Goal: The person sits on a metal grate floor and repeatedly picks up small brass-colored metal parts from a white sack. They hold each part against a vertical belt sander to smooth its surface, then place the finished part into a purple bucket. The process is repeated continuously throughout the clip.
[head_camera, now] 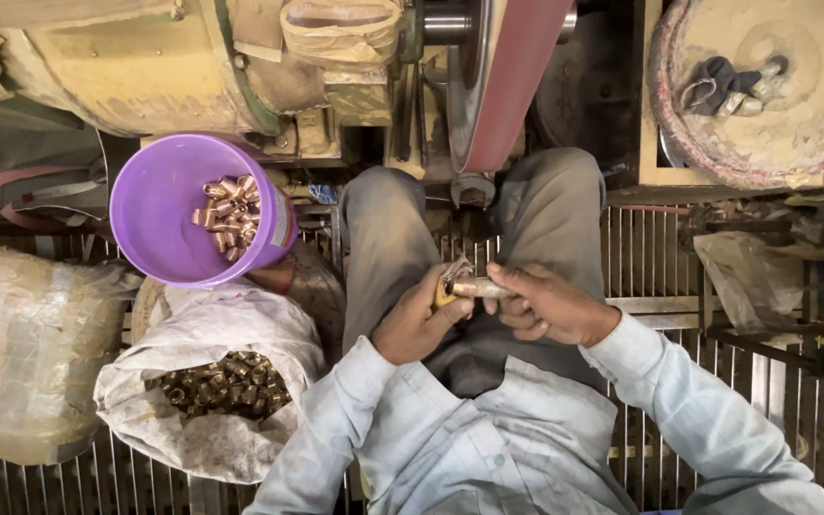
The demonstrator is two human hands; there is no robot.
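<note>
Head view, looking down at the lap. Places are given relative to the purple bucket (188, 215).

- Below the bucket: an open white sack (212, 381) full of small brass pieces.
- In the bucket: a small heap of the same brass pieces (228, 217), against its right wall.
- Right of the bucket, over the lap: left hand (417, 319) curled shut around a yellow-ended handle; right hand (550, 305) closed, fingers pinching a short metal rod (477, 286) that bridges both hands.
- Rod: dull grey-brown, cylindrical, lying level; detail at its left tip unclear.
- Above and right of the bucket: red belt wheel (507, 76), close to the knees.

Risk, as a judgement: a loose pinch could drop the rod through the floor grating; sleeves near the wheel could snag.
</note>
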